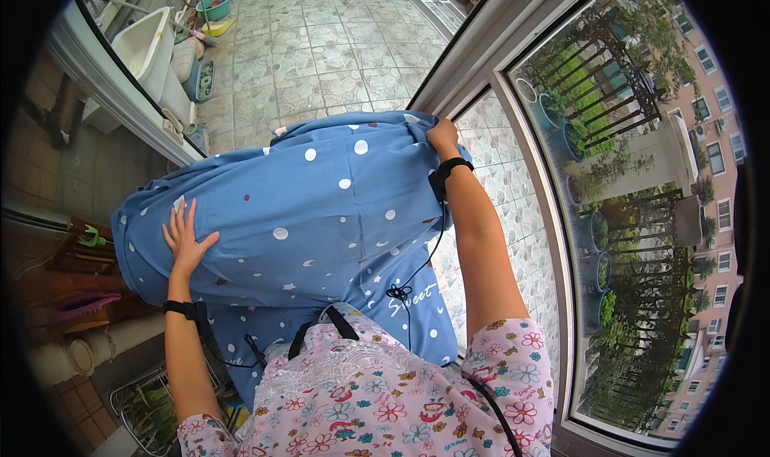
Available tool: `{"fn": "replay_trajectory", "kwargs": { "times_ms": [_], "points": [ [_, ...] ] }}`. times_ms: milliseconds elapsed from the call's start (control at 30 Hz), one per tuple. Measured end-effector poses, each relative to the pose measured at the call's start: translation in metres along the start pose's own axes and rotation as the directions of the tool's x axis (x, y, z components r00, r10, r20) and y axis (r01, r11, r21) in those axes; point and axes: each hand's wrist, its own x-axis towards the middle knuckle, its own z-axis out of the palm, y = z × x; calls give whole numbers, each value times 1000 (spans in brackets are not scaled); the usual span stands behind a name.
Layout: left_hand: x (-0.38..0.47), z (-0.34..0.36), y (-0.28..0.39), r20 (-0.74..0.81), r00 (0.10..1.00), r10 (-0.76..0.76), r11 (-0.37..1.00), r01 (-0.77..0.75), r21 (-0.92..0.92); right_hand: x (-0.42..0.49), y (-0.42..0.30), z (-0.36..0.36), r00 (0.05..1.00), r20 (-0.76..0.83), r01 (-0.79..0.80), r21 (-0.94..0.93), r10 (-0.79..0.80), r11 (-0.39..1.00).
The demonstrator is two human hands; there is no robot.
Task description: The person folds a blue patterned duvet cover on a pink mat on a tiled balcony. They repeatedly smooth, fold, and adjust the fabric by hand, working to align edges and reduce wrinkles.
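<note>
A large blue bedding cloth (307, 216), printed with white dots, moons and stars, spreads in front of my body. My left hand (187, 240) lies flat on its left part with the fingers apart. At the upper right corner my right hand (443, 137) grips the gathered edge, close to the door frame. Folds bunch along the far edge of the cloth. Beneath it, nearer to me, hangs more blue fabric (430, 325) bearing white writing. Whatever supports the cloth is hidden.
A white-framed glass door (535, 150) stands close on my right. Beyond the doorway is a patterned tile floor (337, 54). A white basin (142, 45), a green tub (213, 6) and a broom (201, 36) are at the far left. A wire rack (150, 415) with green leaves sits lower left.
</note>
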Motion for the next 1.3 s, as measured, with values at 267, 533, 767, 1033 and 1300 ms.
{"fn": "replay_trajectory", "kwargs": {
  "times_ms": [267,533,767,1033,1300],
  "points": [
    [0,1,-2,8,1000,10,1000,-10,2,16,5,-93,981,133,-1,739,-144,673],
    [1,1,-1,9,1000,17,999,-16,-47,-30,-46,-179,925,44,188,809,-377,557],
    [2,2,-4,24,1000,13,1000,-13,-23,-7,-81,-194,943,-150,333,466,-297,820],
    [1,5,-5,-5,1000,28,999,-28,-34,37,-70,-132,927,-262,375,683,-269,626],
    [2,6,-5,-12,999,34,999,-34,-41,-6,41,-61,929,-269,335,317,-255,887]
  ]
}}
